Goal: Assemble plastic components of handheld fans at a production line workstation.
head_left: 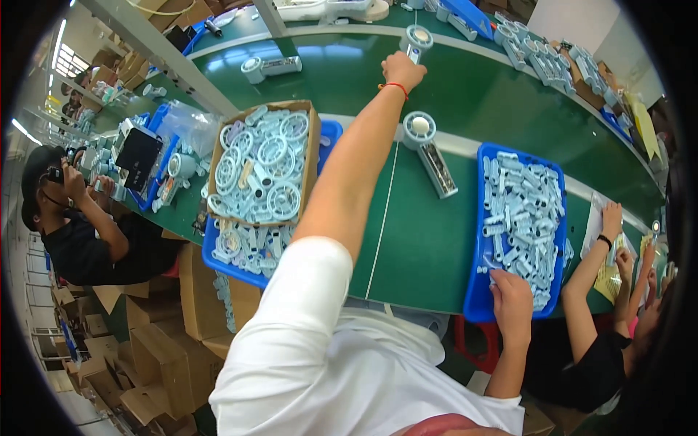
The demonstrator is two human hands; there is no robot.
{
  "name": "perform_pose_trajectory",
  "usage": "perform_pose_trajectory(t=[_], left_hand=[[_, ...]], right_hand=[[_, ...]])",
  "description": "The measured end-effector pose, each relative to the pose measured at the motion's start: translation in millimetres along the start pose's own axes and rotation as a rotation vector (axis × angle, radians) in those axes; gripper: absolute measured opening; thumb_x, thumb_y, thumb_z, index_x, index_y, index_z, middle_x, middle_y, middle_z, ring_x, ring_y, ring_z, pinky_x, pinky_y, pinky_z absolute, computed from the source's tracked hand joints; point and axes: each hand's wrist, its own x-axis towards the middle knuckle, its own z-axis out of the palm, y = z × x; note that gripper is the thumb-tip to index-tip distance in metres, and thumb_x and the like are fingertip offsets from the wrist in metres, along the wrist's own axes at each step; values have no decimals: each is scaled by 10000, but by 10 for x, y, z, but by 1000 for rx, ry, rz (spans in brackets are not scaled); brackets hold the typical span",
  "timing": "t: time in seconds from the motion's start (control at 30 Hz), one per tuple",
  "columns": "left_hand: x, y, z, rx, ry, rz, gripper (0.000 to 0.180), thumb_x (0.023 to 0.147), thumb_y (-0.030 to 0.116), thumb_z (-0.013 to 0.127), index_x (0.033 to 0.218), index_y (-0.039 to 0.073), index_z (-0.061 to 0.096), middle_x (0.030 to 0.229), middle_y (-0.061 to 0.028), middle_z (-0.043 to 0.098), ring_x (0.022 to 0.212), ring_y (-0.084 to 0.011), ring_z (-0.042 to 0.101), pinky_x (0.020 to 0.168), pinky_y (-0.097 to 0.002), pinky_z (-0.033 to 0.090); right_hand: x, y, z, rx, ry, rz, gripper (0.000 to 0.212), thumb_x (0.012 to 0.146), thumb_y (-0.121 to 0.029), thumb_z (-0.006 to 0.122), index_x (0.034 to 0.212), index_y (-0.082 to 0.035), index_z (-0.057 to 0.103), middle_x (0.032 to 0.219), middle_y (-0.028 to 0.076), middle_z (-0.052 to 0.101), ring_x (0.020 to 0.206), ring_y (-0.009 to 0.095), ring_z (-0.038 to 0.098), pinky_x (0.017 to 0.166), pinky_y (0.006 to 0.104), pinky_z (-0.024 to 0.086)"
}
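My left arm stretches far across the green bench. At its end my left hand (403, 70) is closed round the handle of a light-blue handheld fan (417, 36), whose round head points away from me. Nearer to me lies a second handheld fan (420, 129), its handle open and showing the inside. On the right, my right hand (513, 301) is at the near left part of a blue bin (474, 291) full of small light-blue plastic parts (520, 211). Its fingers are bent together over the parts; what they grip, if anything, is too small to make out.
A cardboard box (314, 145) of light-blue rings and parts sits on a blue tray (218, 251) at left. Another fan (270, 68) lies on the far belt. Several fans (545, 62) stand at far right. Co-workers sit on both sides; cardboard boxes (163, 356) fill the lower left.
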Motion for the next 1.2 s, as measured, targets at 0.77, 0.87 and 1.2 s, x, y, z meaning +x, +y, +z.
perform_pose_trajectory(t=[0.77, 0.87, 1.2], left_hand=[[1430, -1120, -1016, -833, 762, -291, 618, 598, 52, 700, 1070, -66, 319, 1018, -194, 526, 794, -281, 597, 733, -396, 509], [1243, -410, -1143, -1101, 992, 26, 576, 637, -69, 633, 1078, -34, 263, 984, -143, 518, 750, -194, 564, 693, -323, 505], [-2132, 285, -1231, -1068, 173, 409, 498, 789, 125, 661, 1173, 25, 361, 1037, -107, 563, 854, -179, 602, 680, -288, 497]], right_hand=[[416, -195, 6, 816, -36, 108, 382, 689, 133, 614, 1046, -1, 612, 928, 112, 538, 760, 195, 651, 572, 222, 517], [639, -399, 11, 794, -87, -37, 346, 748, 137, 507, 1057, 10, 596, 954, 121, 539, 793, 209, 656, 633, 234, 523], [535, -855, 222, 1307, -72, 163, 349, 785, 67, 579, 1127, 44, 514, 953, 111, 616, 895, 210, 633, 781, 302, 507]])
